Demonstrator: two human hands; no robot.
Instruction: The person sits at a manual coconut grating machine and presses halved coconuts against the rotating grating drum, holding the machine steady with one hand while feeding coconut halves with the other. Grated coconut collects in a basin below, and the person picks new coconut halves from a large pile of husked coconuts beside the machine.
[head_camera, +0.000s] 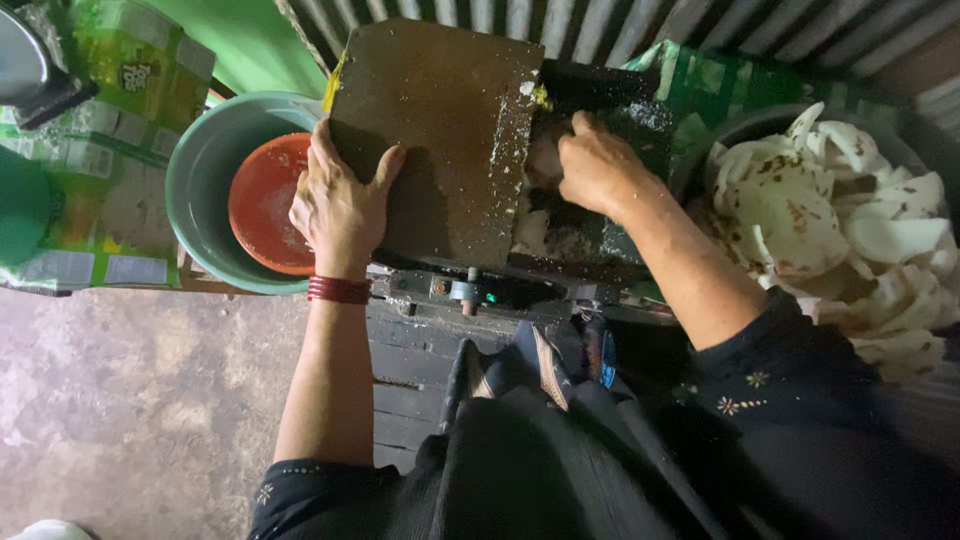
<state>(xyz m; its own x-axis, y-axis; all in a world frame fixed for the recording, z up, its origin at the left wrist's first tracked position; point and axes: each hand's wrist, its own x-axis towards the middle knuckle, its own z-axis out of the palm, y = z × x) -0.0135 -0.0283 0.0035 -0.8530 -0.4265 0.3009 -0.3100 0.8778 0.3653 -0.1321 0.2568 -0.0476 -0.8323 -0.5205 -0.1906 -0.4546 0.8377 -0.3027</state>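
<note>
Coconut pieces (545, 175) are what the right hand (600, 170) is working with, pressed into the open slot of a dark metal grating machine (440, 130) near the top middle of the frame. Fingers of that hand are curled down onto a white chunk, knuckles up, so I'd call it clenched on the piece, though the fingertips themselves are hidden in the slot. Left hand (340, 205) lies flat and spread on the machine's brown cover plate, fingers released, thumb hooked over the plate's right side, just bracing it.

Handling-wise, my guess: these pieces look stiff and brittle rather than soft, curved shell-shaped slabs with brown skin flecks on one face. Probably light one by one, and a bit slick from the wet white flesh, so they could skid under pressure. Best hold looks like the thick outer curve, palm behind it, fingers kept back from the slot since that's where the cutting part seems to sit. Thin edges would likely snap if pinched.

A big heap of the same white slabs sits in a dark basin (745, 125) at the right of the frame, touching nothing the hands hold. Over at the left there's a grey-green tub (195, 190) with a red bowl (265, 205) inside it, just beside the left hand. White shavings are scattered on the machine top. Red bangles (338, 290) sit on the left wrist, and corrugated metal sheeting (700, 25) runs along the top.
</note>
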